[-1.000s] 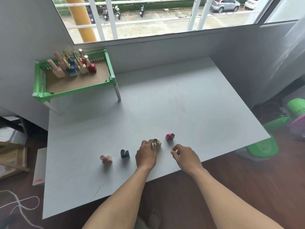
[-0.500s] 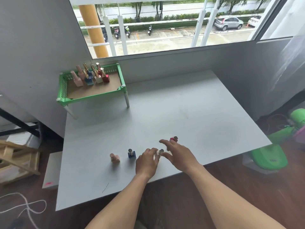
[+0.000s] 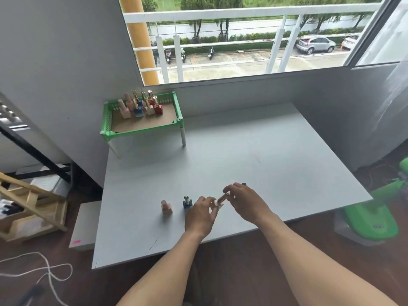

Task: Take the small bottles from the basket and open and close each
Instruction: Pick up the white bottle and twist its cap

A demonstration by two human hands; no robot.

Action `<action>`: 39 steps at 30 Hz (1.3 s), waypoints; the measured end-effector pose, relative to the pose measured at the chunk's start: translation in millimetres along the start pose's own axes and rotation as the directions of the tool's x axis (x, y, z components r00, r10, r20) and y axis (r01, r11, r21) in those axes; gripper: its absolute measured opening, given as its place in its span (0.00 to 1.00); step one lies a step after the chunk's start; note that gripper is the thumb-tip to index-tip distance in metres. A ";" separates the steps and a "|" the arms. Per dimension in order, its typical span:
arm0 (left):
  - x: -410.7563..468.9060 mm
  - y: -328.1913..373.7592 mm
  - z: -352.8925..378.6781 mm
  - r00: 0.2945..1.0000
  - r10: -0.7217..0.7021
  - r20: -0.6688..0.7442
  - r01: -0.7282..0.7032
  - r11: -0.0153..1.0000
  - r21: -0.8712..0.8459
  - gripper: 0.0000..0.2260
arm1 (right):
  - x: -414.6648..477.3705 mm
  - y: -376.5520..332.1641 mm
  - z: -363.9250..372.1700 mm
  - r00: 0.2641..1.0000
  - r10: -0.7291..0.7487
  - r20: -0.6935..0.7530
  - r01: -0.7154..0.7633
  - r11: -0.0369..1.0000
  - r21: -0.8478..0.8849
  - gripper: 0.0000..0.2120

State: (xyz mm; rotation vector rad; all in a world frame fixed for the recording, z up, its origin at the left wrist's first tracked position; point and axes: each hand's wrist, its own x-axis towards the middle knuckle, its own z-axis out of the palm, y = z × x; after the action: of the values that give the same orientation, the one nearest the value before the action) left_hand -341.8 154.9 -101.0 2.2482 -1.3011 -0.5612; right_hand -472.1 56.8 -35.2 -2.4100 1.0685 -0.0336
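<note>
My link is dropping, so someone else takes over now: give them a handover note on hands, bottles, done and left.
Left hand grips the cream bottle by its base; right hand pinches its gold cap.
Pink bottle and blue bottle stand capped on the table.
Other bottles wait in the green basket.
Done: some taken out.
Left: finish this one, then the basket's; which were already opened I cannot tell.

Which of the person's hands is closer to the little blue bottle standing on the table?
The left. The left hand is just right of the blue bottle; the right hand is farther right, beyond the white bottle both hold.
</note>
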 end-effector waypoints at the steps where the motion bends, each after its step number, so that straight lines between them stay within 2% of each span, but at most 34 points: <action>1: -1.0 -1.4 -1.2 1.000 0.005 -0.003 -0.005 1.000 -0.002 0.11 | 0.1 -1.7 -0.4 1.000 0.000 0.003 0.000 1.000 -0.006 0.12; 6: -3.1 -3.5 -5.3 1.000 0.007 0.004 -0.007 1.000 -0.012 0.10 | -0.3 -6.4 -1.2 0.999 0.039 0.010 -0.039 0.999 0.004 0.10; 10: -5.0 -5.0 -6.3 1.000 0.009 0.009 -0.009 1.000 -0.021 0.10 | -0.7 -7.3 -1.5 0.996 0.082 -0.018 -0.083 0.994 -0.072 0.13; 13: -5.0 -5.2 -5.4 1.000 0.003 0.010 -0.003 0.999 -0.037 0.11 | -3.0 -6.6 -2.1 0.998 0.055 -0.022 -0.057 0.996 -0.074 0.14; 18: -2.7 -5.3 -4.1 1.000 0.004 0.009 -0.004 0.999 -0.042 0.11 | -2.8 -4.9 -4.5 0.999 0.039 0.035 -0.038 0.999 -0.022 0.10; 23: -0.5 -3.7 -2.0 1.000 0.015 0.019 -0.014 0.999 -0.044 0.10 | -2.3 -4.4 -5.0 0.998 0.059 0.006 -0.058 0.992 -0.115 0.15; 29: 0.9 -2.9 -1.9 1.000 0.010 0.020 -0.009 0.999 -0.051 0.10 | -2.8 -0.3 -5.4 0.998 0.048 0.028 -0.046 0.996 -0.074 0.13; 35: 0.9 -0.4 -0.5 0.999 0.020 0.032 -0.019 0.999 -0.035 0.11 | -5.3 0.4 -5.3 0.997 0.077 -0.002 -0.077 0.988 -0.131 0.18; 39: 4.3 -1.8 -2.9 0.999 0.022 0.029 -0.021 0.999 -0.030 0.11 | -7.6 1.4 -7.5 0.999 0.036 0.031 -0.033 0.994 -0.101 0.14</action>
State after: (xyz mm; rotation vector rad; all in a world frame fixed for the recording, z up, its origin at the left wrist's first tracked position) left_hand -336.9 152.4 -100.2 2.2073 -1.3208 -0.6041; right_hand -480.0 58.1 -27.9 -2.4720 1.1214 0.0733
